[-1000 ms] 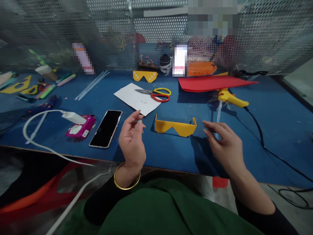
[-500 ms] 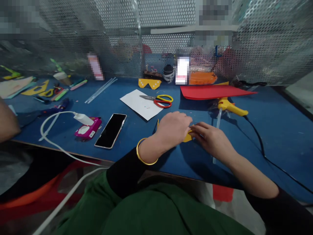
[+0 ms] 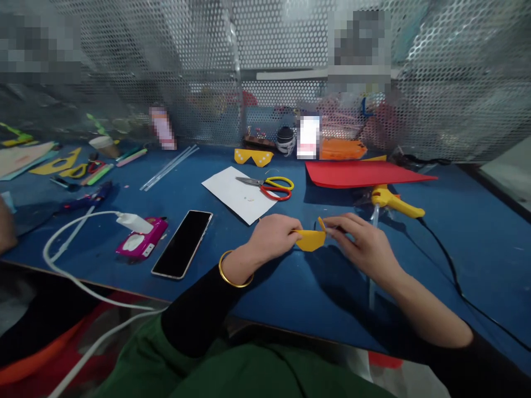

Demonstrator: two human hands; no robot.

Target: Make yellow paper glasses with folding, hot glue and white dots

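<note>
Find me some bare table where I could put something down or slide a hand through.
The widest bare stretch of table lies right of the glue gun's cord. A smaller patch sits between the phone and left hand, below the paper. It's crowded at far left, around the cup and pens, and along the mesh.
</note>
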